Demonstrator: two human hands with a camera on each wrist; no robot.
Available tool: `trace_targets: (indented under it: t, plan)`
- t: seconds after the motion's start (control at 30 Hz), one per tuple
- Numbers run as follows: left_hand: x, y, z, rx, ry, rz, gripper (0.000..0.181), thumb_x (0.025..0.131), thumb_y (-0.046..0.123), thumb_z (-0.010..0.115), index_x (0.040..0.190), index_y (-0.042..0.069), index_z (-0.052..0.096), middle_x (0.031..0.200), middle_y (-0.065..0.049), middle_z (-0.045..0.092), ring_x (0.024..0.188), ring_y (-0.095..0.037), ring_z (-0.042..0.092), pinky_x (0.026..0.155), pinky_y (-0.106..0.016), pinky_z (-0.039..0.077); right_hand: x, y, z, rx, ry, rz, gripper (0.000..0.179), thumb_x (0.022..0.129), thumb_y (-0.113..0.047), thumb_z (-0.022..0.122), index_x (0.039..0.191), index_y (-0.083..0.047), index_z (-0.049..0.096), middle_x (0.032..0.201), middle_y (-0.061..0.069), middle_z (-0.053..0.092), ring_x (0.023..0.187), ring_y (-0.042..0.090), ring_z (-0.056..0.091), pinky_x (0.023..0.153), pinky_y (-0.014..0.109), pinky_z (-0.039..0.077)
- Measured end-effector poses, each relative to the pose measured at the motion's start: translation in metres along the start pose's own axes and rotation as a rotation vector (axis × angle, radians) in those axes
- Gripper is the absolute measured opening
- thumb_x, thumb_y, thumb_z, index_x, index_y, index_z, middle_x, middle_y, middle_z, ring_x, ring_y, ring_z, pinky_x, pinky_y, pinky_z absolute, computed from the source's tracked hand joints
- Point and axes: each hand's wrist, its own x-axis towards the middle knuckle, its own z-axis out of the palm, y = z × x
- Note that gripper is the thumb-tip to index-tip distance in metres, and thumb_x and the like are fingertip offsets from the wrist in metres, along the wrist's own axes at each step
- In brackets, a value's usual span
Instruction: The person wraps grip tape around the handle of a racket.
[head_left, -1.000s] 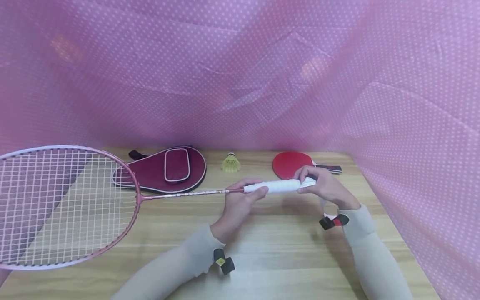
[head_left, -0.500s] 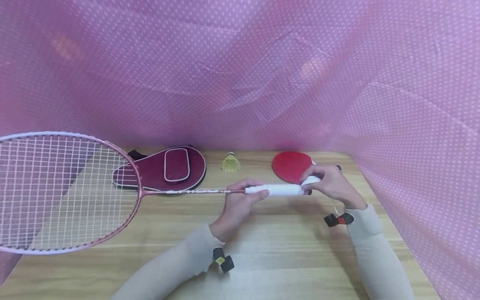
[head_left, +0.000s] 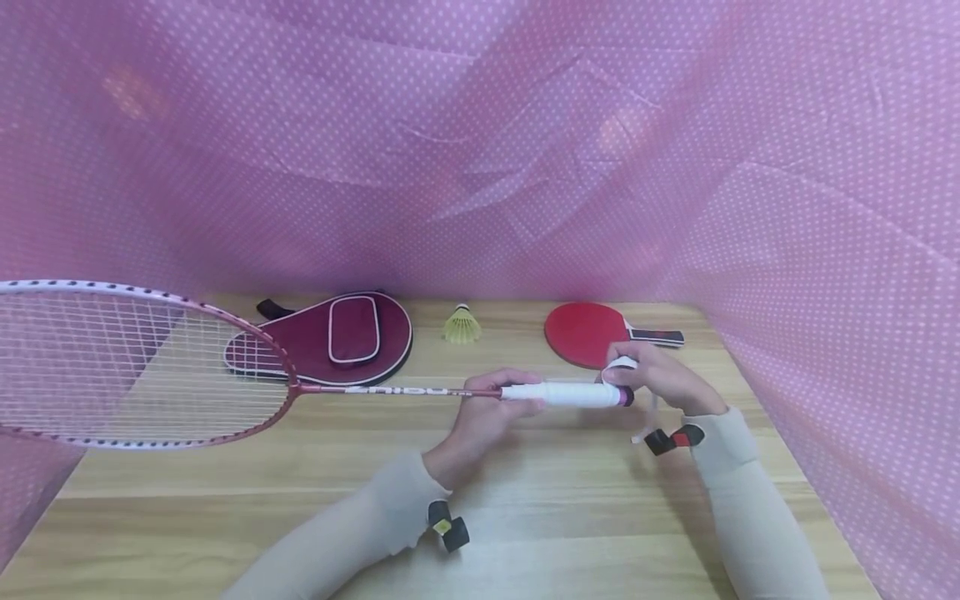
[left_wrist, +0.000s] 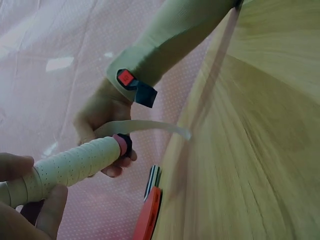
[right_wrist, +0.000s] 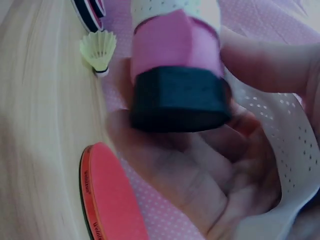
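A badminton racket [head_left: 405, 391] is held level above the table, its strung head to the left. My left hand [head_left: 480, 421] grips it where the shaft meets the handle, thumb and fingers around the white wrapping. Perforated white grip tape [left_wrist: 75, 162] winds along the handle in overlapping turns. At the butt end my right hand [head_left: 667, 379] pinches the loose part of the tape, which loops up off the handle. The tape's free tail [left_wrist: 160, 125] hangs past that hand. A pink band [right_wrist: 175, 47] and black butt cap [right_wrist: 180, 100] show bare beyond the wrapping.
On the wooden table [head_left: 300, 500] lie a maroon paddle case [head_left: 352, 333], a yellow shuttlecock [head_left: 462, 325] and a red table tennis paddle [head_left: 585, 333], all along the back. A pink dotted cloth [head_left: 480, 167] hangs behind and at the sides.
The racket has rolled about its length, its head now looking narrower, and the handle has shifted slightly right and down. The butt end has come into view as my right hand moved around it with the tape.
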Motion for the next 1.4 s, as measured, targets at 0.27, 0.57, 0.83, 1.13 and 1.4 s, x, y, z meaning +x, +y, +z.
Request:
trace_targets:
  t: [0.27,0.57,0.83,1.13,1.4]
  plan:
    - [-0.002,0.002,-0.001,0.000,-0.004,-0.022,0.037,0.076,-0.005,0.079,0.112,0.003,0.076,0.119,-0.013,0.075,0.093,-0.010,0.068,0.082,-0.023,0.058,0.005,0.004,0.004,0.044,-0.042,-0.064,0.018,0.095,-0.016,0.065,0.096,-0.002,0.054,0.080,0.002,0.059,0.075,0.014,0.060,0.073,0.030,0.053]
    - [0.001,0.006,-0.001,-0.165,0.133,0.051,0.045,0.078,-0.013,0.074,0.121,0.001,0.070,0.126,-0.024,0.068,0.101,-0.013,0.068,0.085,-0.022,0.060,0.012,-0.002,0.018,0.256,0.074,-0.182,0.010,0.095,-0.005,0.066,0.104,-0.002,0.064,0.104,0.002,0.064,0.086,0.021,0.074,0.081,0.036,0.063]
    - [0.009,0.010,-0.003,-0.118,0.241,0.004,0.031,0.082,0.008,0.083,0.111,0.005,0.073,0.110,-0.012,0.073,0.093,-0.013,0.069,0.084,-0.024,0.060,0.013,-0.008,0.025,0.130,0.252,-0.176,0.020,0.082,0.001,0.078,0.093,-0.002,0.062,0.114,-0.004,0.066,0.115,0.020,0.054,0.093,0.029,0.051]
    - [0.012,0.010,-0.008,-0.070,0.269,-0.056,0.031,0.081,0.013,0.085,0.108,0.002,0.075,0.101,-0.008,0.076,0.081,-0.011,0.073,0.078,-0.026,0.060,0.012,-0.012,0.025,0.001,0.288,-0.197,0.023,0.077,-0.002,0.084,0.091,-0.007,0.067,0.115,0.011,0.070,0.110,0.018,0.059,0.097,0.032,0.047]
    - [0.013,0.008,-0.008,-0.105,0.233,-0.048,0.030,0.080,0.009,0.084,0.107,-0.001,0.075,0.096,-0.006,0.076,0.077,-0.011,0.072,0.079,-0.030,0.061,0.007,-0.015,0.019,-0.102,0.299,-0.143,0.022,0.075,-0.007,0.088,0.086,-0.015,0.070,0.108,0.004,0.072,0.104,0.020,0.063,0.095,0.039,0.047]
